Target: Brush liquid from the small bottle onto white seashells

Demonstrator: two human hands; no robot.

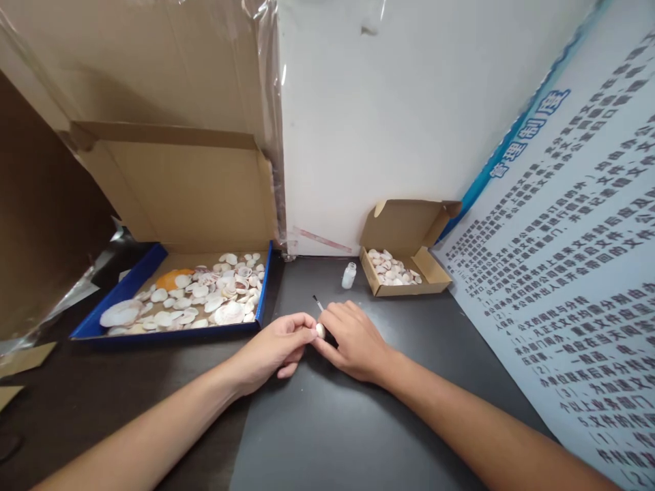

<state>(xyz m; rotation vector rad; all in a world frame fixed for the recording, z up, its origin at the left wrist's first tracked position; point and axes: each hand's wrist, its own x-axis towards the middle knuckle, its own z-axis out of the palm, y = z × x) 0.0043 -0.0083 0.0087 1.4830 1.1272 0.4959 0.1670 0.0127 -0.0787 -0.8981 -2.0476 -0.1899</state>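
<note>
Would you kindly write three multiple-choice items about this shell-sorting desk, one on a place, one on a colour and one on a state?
1. Where does the small clear bottle stand?
A. Inside the blue tray
B. On the dark tabletop, just left of the small cardboard box
C. On the printed poster

2. What colour is the rim of the large tray that holds the many shells?
A. Blue
B. Red
C. Green

3. What is the state of the small cardboard box?
A. Taped shut
C. Open and bare inside
B. Open, lid flap up, with shells inside

Answers: 1 B, the bottle sits on the tabletop beside that box; 2 A, the tray's wall shows blue; 3 B, the flap stands up and pale shells lie within. The left hand and right hand meet over a small shell, a thin brush in the right.
</note>
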